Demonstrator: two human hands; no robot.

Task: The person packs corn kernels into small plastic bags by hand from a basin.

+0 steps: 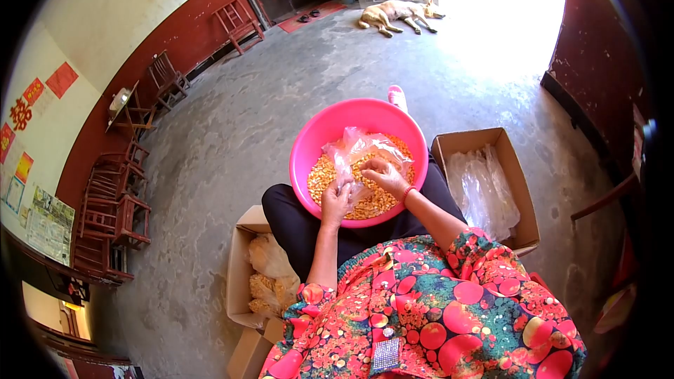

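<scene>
While left grip [342,187] pinches clear bag [357,143] | bag extends beyond | right grip [366,168]: can't tell

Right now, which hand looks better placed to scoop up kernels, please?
Probably the right hand: it reaches farther in over the yellow kernels, while the left hand grips the clear bag near the pink basin's rim. Whether the right hand also touches the bag is unclear.

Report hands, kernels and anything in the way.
Left hand pinching clear bag; right hand over kernels, grip unclear. Kernels in pink basin, partly covered by bag.
</scene>
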